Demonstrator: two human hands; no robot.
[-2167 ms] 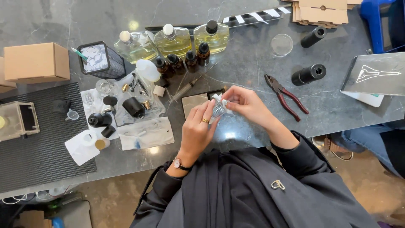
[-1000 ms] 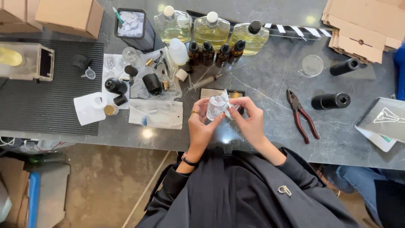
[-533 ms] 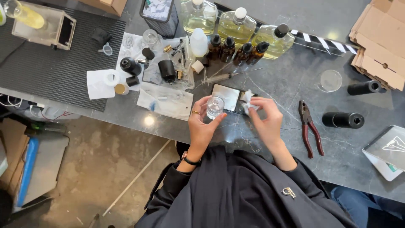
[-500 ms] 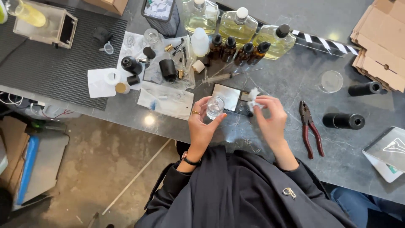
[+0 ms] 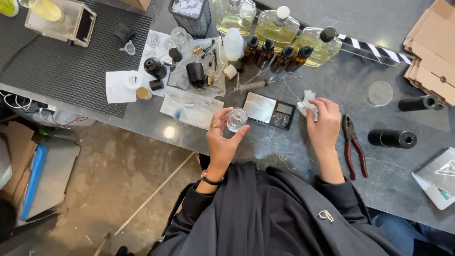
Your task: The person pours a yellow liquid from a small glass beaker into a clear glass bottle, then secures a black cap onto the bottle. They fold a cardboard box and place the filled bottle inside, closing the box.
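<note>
Your left hand (image 5: 222, 140) holds a small clear glass bottle (image 5: 237, 119) upright between thumb and fingers, mouth up, just above the near edge of the bench (image 5: 294, 151); your right hand (image 5: 324, 124) is closed loosely on a crumpled white tissue (image 5: 305, 103), pressing it down at the bench just right of the small digital scale (image 5: 269, 110). Keep the bottle level and your grip low on its body so the mouth stays open to view, and judge it wise to hold it over the bench rather than past its edge, where a slip would send it to the floor. Bring the tissue to the glass, not the glass across the clutter. The red-handled pliers (image 5: 353, 149) lie just right of your right hand, so mind your wrist there. Beyond your hands stand three large clear bottles of pale yellow liquid (image 5: 277, 31), one black-capped, and in front of them a row of small amber bottles with black caps (image 5: 275, 54). A black mesh tub (image 5: 192, 14) holding white papers sits far left of these. Two black cylinders (image 5: 392, 138) lie to your far right, flat brown cardboard (image 5: 433, 52) beyond them, and a grey flat package with a white line figure (image 5: 438, 173) at the near right corner.
</note>
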